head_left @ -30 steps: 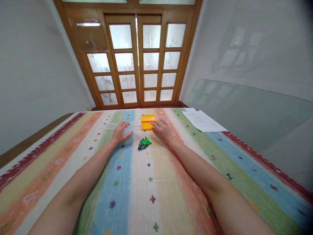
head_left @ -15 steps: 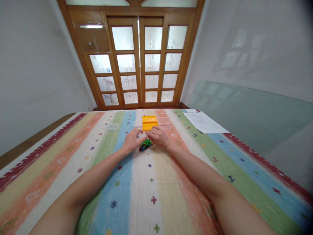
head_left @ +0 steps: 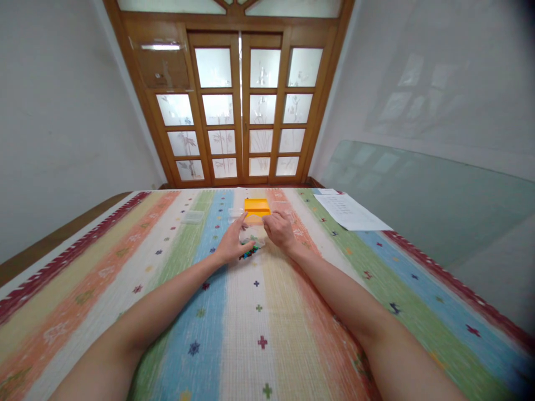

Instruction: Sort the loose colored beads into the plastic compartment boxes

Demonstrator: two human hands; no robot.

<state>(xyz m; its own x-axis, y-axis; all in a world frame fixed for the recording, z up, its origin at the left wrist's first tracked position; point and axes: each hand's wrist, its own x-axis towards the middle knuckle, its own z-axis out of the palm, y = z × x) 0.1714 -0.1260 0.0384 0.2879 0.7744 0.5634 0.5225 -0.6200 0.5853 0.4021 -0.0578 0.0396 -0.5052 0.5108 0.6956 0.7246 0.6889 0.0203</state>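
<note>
Small green, blue and dark pieces (head_left: 249,253) lie in a little heap on the striped cloth. Over and just behind them is a thin clear plastic piece (head_left: 258,243), seemingly a bag, its outline hard to make out. My left hand (head_left: 231,242) is beside it on the left, thumb and forefinger spread wide, the thumb reaching over the heap. Curled on the right, my right hand (head_left: 280,229) has its fingertips pinched at what looks like the edge of the clear plastic. Right behind the hands sits a yellow tray (head_left: 257,204) with a divider, partly hidden.
Clear plastic containers stand to the left (head_left: 236,213) and right (head_left: 288,214) of the tray. Another clear container (head_left: 193,216) is farther left. Printed paper (head_left: 351,211) lies at the far right of the table. Wooden glazed doors (head_left: 240,111) are beyond.
My hands have moved apart from being close together. The left thumb and forefinger have spread; the right hand has curled. Clear plastic now shows over the small pieces.
</note>
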